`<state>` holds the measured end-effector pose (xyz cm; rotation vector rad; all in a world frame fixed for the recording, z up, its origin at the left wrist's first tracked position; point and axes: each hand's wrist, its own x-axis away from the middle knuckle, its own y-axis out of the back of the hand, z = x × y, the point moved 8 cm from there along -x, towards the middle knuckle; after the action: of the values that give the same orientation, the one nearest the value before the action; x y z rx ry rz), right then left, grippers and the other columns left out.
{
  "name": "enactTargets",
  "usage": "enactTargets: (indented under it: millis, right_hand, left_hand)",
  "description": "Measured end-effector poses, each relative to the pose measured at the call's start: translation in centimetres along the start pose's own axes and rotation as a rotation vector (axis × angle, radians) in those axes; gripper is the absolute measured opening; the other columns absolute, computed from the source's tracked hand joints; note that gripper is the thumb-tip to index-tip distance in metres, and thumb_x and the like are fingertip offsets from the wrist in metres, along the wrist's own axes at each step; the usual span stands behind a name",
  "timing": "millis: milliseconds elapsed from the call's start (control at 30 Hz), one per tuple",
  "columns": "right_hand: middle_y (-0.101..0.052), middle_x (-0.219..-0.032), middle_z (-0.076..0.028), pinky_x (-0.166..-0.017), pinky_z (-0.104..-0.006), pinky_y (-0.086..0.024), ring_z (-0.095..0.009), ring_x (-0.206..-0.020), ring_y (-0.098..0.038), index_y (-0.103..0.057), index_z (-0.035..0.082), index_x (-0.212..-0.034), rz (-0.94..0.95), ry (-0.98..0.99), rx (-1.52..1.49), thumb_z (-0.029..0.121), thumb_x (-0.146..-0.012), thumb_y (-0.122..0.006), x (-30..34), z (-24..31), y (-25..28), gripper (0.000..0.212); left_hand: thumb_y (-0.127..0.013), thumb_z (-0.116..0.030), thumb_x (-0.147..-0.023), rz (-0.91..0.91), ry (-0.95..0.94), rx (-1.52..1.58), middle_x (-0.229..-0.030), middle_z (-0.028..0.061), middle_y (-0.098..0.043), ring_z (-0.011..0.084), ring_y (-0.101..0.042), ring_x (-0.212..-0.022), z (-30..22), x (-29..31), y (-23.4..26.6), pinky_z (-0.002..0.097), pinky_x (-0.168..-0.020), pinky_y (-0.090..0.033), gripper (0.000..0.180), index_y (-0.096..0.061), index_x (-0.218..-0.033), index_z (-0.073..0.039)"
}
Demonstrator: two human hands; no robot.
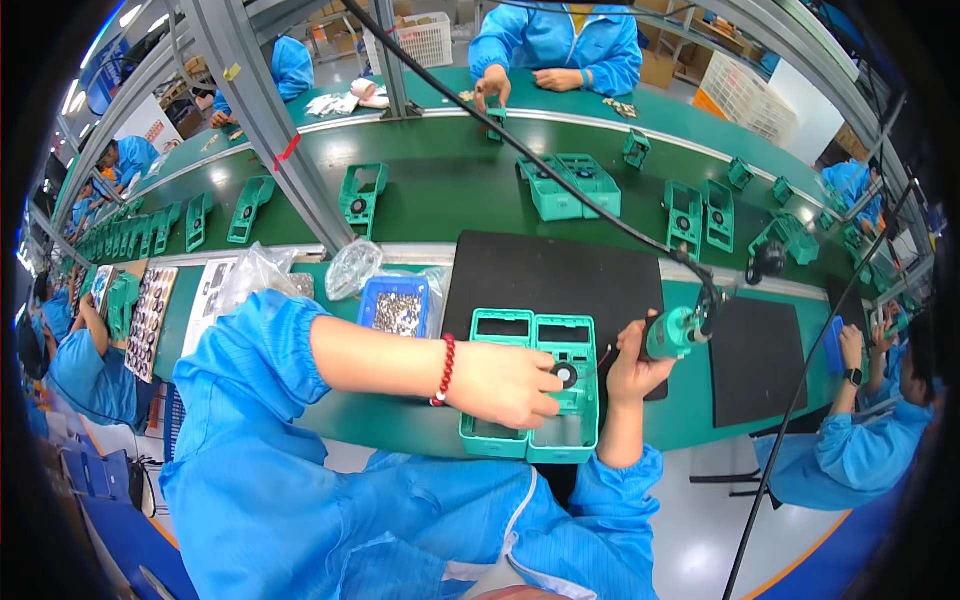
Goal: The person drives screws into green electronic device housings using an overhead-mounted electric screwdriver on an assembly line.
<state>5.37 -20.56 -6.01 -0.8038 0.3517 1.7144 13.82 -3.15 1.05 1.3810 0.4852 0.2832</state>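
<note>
Before me on the bench stands a green plastic housing (590, 400) made of two open shells side by side. A black round speaker-like part (566, 376) sits in its right shell. My left hand (505, 385), with a red bead bracelet at the wrist, reaches across the left shell. Its bent fingers touch down beside the round part; the thumb and anything pinched are hidden. To the right of the housing, my right hand (637, 370) is closed round a green electric screwdriver (672, 335), whose cable runs up from it. The screwdriver's tip cannot be made out.
A blue tray of small screws (398, 306) stands left of the black mat (550, 270), near clear plastic bags (262, 280). Green housings (570, 190) line the belt beyond. A metal post (265, 120) rises at left. Co-workers sit across (560, 45) and at right (860, 430).
</note>
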Motion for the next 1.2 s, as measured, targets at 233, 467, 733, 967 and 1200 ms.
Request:
enactTargets:
  millis: [233, 467, 733, 967, 1200]
  right_hand:
    - [-0.061, -0.077, -0.004, -0.057, -0.0213, -0.046, -0.008, -0.062, -0.055, -0.054, -0.004, -0.117, 0.007, -0.035, 0.086, 0.002, -0.094, -0.064, -0.2, 3.3, -0.6, 0.025]
    - [-0.061, -0.073, -0.005, -0.058, -0.0203, -0.044, -0.008, -0.061, -0.054, -0.051, -0.008, -0.118, 0.061, 0.003, 0.109, 0.009, -0.097, -0.062, -0.3, 7.5, -0.8, 0.03]
    - [-0.059, -0.069, -0.005, -0.054, -0.0202, -0.039, -0.007, -0.056, -0.048, -0.05, -0.007, -0.125, 0.089, -0.109, 0.08, 0.009, -0.098, -0.057, -0.1, 10.5, -1.4, 0.033]
    - [-0.06, -0.074, -0.008, -0.057, -0.0242, -0.039, -0.011, -0.063, -0.051, -0.04, -0.009, -0.138, 0.18, -0.082, 0.021, 0.05, -0.099, -0.052, -1.1, 13.0, -4.1, 0.072]
    - [-0.064, -0.104, -0.021, -0.071, -0.0363, -0.05, -0.026, -0.086, -0.061, -0.05, -0.006, -0.13, 0.337, -0.011, -0.242, 0.027, -0.101, -0.06, -2.9, 18.3, -7.0, 0.045]
  left_hand:
    - [-0.062, -0.02, -0.074, 0.042, 0.107, -0.012, -0.087, 0.0001, -0.057, 0.0188, -0.057, -0.095, -1.1, 0.8, -4.1, 0.0315, -0.08, -0.045, 0.006, -0.062, -0.075, -0.013]
    - [-0.061, -0.015, -0.08, -0.168, 0.32, -0.058, -0.103, 0.0026, -0.064, 0.0199, -0.06, -0.103, -2.1, 2.3, -2.5, 0.0361, -0.093, -0.046, 0.014, -0.065, -0.093, -0.011]
    - [-0.067, -0.011, -0.081, -0.126, 1.358, -0.05, -0.099, 0.0116, -0.066, 0.0299, -0.064, -0.092, 1.6, 18.0, 1.6, 0.0445, -0.078, -0.051, 0.023, -0.067, -0.102, -0.005]
    - [-0.074, -0.034, -0.079, 0.219, 1.478, 0.078, -0.095, 0.0091, -0.07, 0.0283, -0.064, -0.099, 0.5, 23.2, -3.4, 0.0449, -0.087, -0.044, 0.027, -0.074, -0.087, -0.008]
    - [-0.065, -0.019, -0.069, -0.022, 1.351, -0.306, -0.092, 0.004, -0.062, 0.0218, -0.056, -0.096, -0.1, 20.8, -1.2, 0.0364, -0.085, -0.041, 0.011, -0.072, -0.076, -0.014]
